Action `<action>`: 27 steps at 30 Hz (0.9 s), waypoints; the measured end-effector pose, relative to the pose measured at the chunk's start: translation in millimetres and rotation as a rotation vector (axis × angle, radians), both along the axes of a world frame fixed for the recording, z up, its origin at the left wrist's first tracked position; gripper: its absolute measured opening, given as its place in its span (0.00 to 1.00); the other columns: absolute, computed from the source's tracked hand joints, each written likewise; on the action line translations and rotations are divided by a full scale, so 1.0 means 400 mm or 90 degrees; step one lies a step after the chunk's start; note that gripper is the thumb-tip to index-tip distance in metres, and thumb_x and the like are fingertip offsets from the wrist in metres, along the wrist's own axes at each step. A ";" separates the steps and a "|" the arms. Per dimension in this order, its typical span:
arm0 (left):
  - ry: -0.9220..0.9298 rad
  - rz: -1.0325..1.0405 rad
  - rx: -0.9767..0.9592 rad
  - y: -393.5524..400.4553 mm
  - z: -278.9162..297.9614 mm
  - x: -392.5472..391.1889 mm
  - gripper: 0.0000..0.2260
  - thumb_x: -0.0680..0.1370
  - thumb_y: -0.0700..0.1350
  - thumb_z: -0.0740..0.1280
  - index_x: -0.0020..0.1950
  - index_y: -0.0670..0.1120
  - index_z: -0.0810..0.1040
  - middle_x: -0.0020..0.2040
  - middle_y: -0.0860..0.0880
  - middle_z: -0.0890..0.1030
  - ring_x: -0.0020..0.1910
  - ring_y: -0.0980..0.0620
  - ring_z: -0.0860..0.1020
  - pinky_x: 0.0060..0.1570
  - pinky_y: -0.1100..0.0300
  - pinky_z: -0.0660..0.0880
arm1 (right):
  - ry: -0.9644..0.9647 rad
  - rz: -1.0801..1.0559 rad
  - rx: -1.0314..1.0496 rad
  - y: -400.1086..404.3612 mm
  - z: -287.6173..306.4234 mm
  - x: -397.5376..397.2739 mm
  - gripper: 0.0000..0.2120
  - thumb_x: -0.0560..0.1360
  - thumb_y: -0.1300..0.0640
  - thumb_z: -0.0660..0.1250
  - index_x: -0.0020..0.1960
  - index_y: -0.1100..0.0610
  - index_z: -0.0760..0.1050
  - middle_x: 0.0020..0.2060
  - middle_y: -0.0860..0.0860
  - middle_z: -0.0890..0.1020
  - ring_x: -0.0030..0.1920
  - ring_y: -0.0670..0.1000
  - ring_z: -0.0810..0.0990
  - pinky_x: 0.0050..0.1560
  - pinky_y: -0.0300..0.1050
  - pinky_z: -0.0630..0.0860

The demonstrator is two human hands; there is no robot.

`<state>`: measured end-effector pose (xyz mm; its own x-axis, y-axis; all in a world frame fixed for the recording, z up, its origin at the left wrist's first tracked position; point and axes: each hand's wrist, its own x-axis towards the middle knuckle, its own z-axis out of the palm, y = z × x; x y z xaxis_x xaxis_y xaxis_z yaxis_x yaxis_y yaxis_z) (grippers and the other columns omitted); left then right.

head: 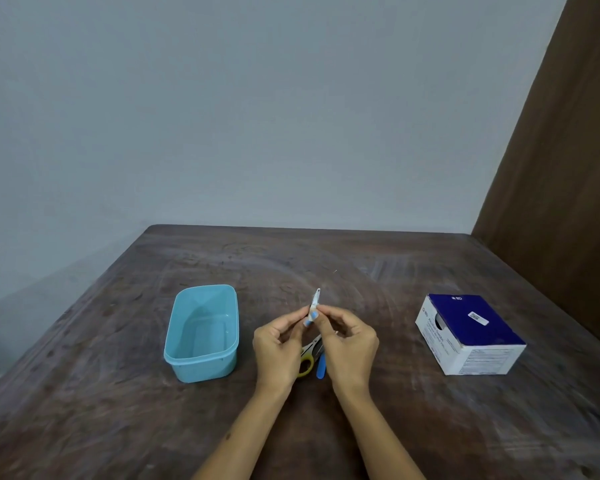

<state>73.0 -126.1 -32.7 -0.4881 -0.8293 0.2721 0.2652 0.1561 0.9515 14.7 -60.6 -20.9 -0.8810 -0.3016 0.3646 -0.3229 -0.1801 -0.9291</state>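
Note:
Both hands meet above the middle of the dark wooden table (361,271). My left hand (279,348) and my right hand (349,344) pinch a small white and blue packet (315,306) between fingertips, held upright and edge-on. Under the hands lie scissors (309,358) with a yellow handle and a blue handle, mostly hidden. A light blue plastic tub (201,334), with nothing in it, stands left of my left hand. A blue and white cardboard box (468,334) sits to the right.
A grey wall rises behind the table's far edge. A brown panel (561,168) stands along the right side, close to the box. The table's left edge runs diagonally from the back toward the near left.

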 end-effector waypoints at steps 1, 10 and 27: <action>-0.005 -0.002 0.001 -0.002 -0.003 -0.003 0.16 0.73 0.31 0.67 0.47 0.53 0.82 0.43 0.56 0.85 0.47 0.55 0.83 0.47 0.64 0.78 | -0.007 -0.003 -0.003 -0.002 0.000 -0.003 0.10 0.69 0.64 0.73 0.42 0.49 0.83 0.36 0.44 0.85 0.40 0.43 0.84 0.43 0.38 0.79; -0.018 -0.013 0.015 -0.009 -0.006 -0.013 0.16 0.74 0.31 0.66 0.47 0.51 0.83 0.46 0.50 0.85 0.48 0.52 0.83 0.51 0.54 0.80 | -0.039 -0.005 -0.006 -0.006 -0.001 -0.009 0.06 0.69 0.63 0.74 0.41 0.52 0.84 0.35 0.47 0.85 0.38 0.45 0.84 0.42 0.41 0.79; 0.002 0.015 -0.004 0.016 0.002 0.009 0.13 0.73 0.31 0.67 0.50 0.47 0.83 0.46 0.48 0.85 0.47 0.52 0.83 0.49 0.58 0.79 | -0.034 0.014 -0.024 0.009 0.003 0.015 0.06 0.69 0.65 0.73 0.42 0.55 0.84 0.34 0.48 0.85 0.37 0.46 0.84 0.40 0.38 0.78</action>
